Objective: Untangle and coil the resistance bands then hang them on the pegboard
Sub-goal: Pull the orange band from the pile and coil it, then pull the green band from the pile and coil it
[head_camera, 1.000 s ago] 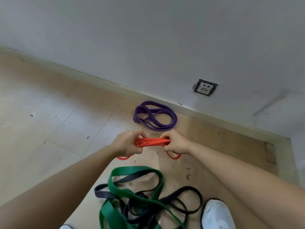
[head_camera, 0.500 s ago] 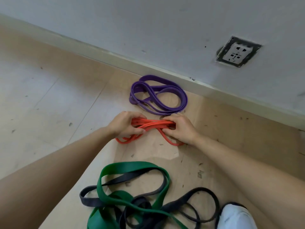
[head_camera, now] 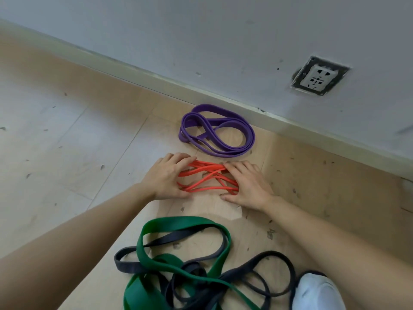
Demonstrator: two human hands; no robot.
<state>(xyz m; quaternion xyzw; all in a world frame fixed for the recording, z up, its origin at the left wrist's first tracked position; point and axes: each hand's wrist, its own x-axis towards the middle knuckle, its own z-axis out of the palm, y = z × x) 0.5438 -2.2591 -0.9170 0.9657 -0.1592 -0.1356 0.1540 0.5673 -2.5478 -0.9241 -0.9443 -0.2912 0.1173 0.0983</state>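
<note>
Nearest, at the lower right, sits a white shoe (head_camera: 317, 291), with a wide green band (head_camera: 185, 222) and a dark grey band (head_camera: 127, 262) lying knotted through each other on the wooden floor (head_camera: 67, 153) just left of it. Beyond that tangle, the left hand (head_camera: 166, 179) and the right hand (head_camera: 248, 186) lie palm-down with fingers spread and fairly straight, each pressing one end of a thin orange band (head_camera: 205, 175). Neither hand grasps it. The orange band lies on the floor between them in several crossed loops. Just past it lies a purple band (head_camera: 214, 108), coiled into loose loops close to the baseboard (head_camera: 201, 95). A wall socket (head_camera: 318, 78) sits above to the right.
</note>
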